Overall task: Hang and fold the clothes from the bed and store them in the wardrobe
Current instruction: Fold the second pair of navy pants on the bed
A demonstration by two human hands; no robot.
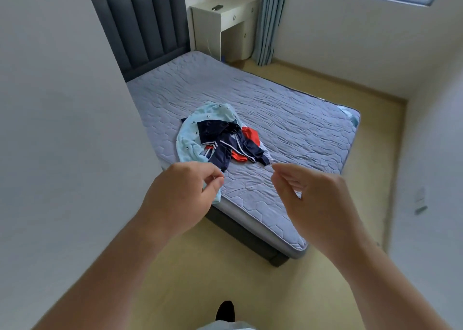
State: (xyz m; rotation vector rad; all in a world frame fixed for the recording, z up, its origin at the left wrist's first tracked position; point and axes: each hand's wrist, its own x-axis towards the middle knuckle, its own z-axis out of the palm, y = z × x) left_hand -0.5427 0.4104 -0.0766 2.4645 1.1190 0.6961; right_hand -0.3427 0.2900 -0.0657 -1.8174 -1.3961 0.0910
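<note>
A pile of clothes lies on the near left part of the bed (288, 119), which has a lilac quilted cover. In the pile are a light blue garment (190, 139) with small dark marks, a navy jacket (225, 141) with white stripes, and a red garment (250, 134) partly under the jacket. My left hand (183, 194) is raised in front of the pile's near edge, fingers loosely curled, thumb near the forefinger. A corner of the light blue garment shows just behind it. My right hand (310, 194) is raised beside it, fingers loosely curled, holding nothing.
A white wall panel (62, 129) stands close on the left. The dark grey headboard (145, 29) is at the back, with a white desk (225, 21) and a blue curtain (270, 21) beside it. Wooden floor (350, 104) runs along the bed's right side and foot.
</note>
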